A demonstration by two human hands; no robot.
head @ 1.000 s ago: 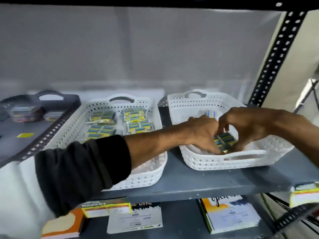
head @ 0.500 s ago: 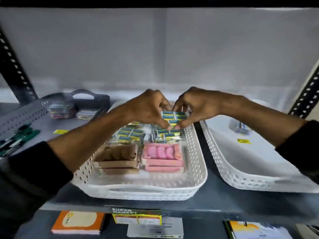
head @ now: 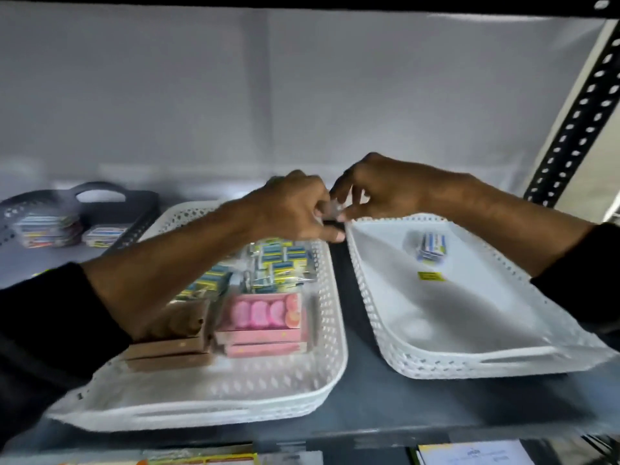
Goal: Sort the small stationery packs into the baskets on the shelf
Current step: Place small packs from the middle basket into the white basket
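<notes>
My left hand (head: 295,206) and my right hand (head: 382,189) meet fingertip to fingertip above the back rims of two white baskets. A small pale blurred bit shows between the fingertips; I cannot tell what it is. The middle white basket (head: 208,407) holds several blue-and-yellow packs (head: 285,263), a stack of pink packs (head: 265,313) and brown packs (head: 174,350). In the right white basket (head: 469,364) lie one blue-and-white pack (head: 432,245) and a yellow sticker (head: 431,276). My left forearm crosses over the middle basket.
A dark grey basket (head: 100,193) at the far left holds a few more packs (head: 47,228). A perforated black shelf upright (head: 577,122) rises at the right. The upper shelf runs close overhead. Books (head: 469,456) lie on the shelf below.
Both hands took a blue-and-yellow pack from the right basket and carried it over the middle one. The hands have since shifted right toward the gap between the baskets, and the pack is no longer in them.
</notes>
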